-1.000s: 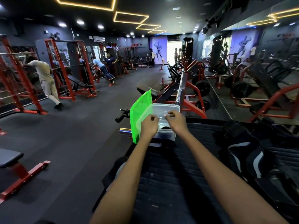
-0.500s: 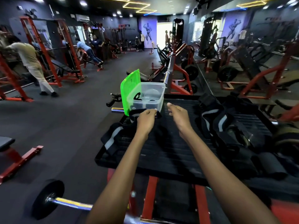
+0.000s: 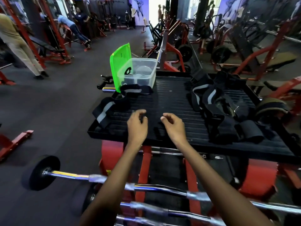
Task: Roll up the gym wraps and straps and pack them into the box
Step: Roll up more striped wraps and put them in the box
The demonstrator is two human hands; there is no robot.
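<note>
A clear plastic box [image 3: 151, 74] stands at the far left corner of a black ribbed platform [image 3: 172, 93], with its green lid [image 3: 121, 66] propped upright against its left side. Dark rolled items lie inside the box. A black wrap with a grey stripe [image 3: 104, 110] hangs over the platform's left edge, and another [image 3: 133, 91] lies just in front of the box. A pile of black and grey wraps and straps [image 3: 211, 101] covers the right side. My left hand [image 3: 137, 124] and my right hand [image 3: 173, 126] hover side by side over the platform's near middle, fingers loosely curled and holding nothing.
Chrome barbells [image 3: 154, 190] cross below my forearms, one carrying a black weight plate [image 3: 44, 172]. Red frame legs [image 3: 112, 149] support the platform. An olive-rimmed disc [image 3: 270, 106] sits at the platform's right edge. People [image 3: 19, 44] exercise at racks on the left.
Both hands have drawn back from the box to the near middle of the platform. The view has tilted down, bringing the barbells into sight.
</note>
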